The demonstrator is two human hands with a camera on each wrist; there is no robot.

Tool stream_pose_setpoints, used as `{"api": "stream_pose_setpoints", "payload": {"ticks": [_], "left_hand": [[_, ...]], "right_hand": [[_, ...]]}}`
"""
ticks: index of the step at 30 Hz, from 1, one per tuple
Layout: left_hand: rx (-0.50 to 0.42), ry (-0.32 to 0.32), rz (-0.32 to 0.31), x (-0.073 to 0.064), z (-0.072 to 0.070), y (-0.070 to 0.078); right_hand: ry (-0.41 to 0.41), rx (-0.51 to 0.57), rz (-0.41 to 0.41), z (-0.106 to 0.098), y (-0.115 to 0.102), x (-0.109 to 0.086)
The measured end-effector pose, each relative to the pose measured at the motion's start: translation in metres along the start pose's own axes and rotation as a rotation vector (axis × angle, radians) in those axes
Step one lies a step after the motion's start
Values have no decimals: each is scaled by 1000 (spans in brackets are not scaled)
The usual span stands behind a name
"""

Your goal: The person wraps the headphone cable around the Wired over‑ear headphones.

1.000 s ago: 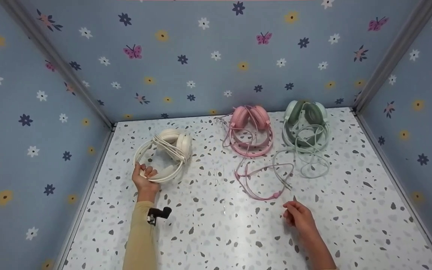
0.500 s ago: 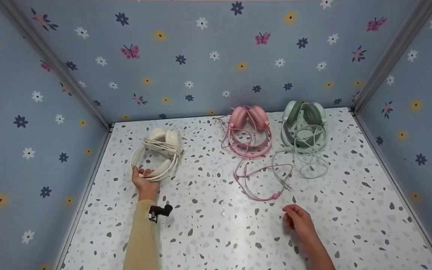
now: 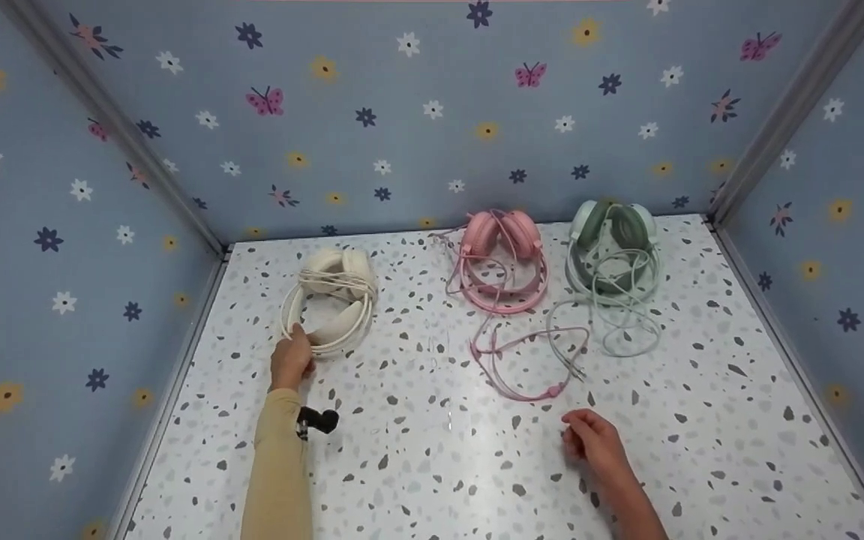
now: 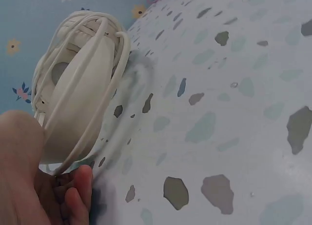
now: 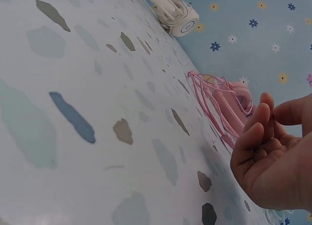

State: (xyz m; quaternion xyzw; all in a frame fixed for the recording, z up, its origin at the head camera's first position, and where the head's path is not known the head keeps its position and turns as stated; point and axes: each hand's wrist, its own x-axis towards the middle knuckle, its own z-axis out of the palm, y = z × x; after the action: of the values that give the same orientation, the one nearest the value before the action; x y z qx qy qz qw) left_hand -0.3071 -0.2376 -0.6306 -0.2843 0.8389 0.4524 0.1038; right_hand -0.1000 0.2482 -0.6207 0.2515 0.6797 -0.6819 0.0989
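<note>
White headphones [image 3: 342, 326] with their cord wound round them lie on the speckled table at the left, ear cups toward the back wall. My left hand [image 3: 292, 360] holds the near end of the headband. In the left wrist view its fingers [image 4: 80, 186] curl at the bottom of the band, and the thumb side of the hand overlaps the band's left edge. My right hand [image 3: 593, 442] hovers low over the table at the right, fingers loosely curled with nothing in them. In the right wrist view its thumb meets the index fingertip.
Pink headphones [image 3: 533, 289] lie near the back wall [image 3: 402, 150], their pink cord [image 3: 511, 394] trailing forward. Green headphones [image 3: 649, 262] with a loosely tangled pale cord [image 3: 631, 352] sit to their right. Patterned side walls border the table [image 3: 417, 465].
My left hand has turned from palm up to back of hand up. The white headphones have shifted slightly and now face straight back. The right hand has barely moved.
</note>
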Motion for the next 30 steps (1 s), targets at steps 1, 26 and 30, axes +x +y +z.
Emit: {"api": "stream_pose_setpoints", "payload": {"ticks": [1, 26, 30], "left_hand": [[54, 16, 5, 0, 1, -1], [277, -39, 347, -99, 29, -17], [405, -96, 540, -143, 62, -19]], "right_hand": [[1, 2, -6, 0, 0, 0], [10, -58, -24, 6, 0, 0], [4, -129, -56, 9, 1, 1]]}}
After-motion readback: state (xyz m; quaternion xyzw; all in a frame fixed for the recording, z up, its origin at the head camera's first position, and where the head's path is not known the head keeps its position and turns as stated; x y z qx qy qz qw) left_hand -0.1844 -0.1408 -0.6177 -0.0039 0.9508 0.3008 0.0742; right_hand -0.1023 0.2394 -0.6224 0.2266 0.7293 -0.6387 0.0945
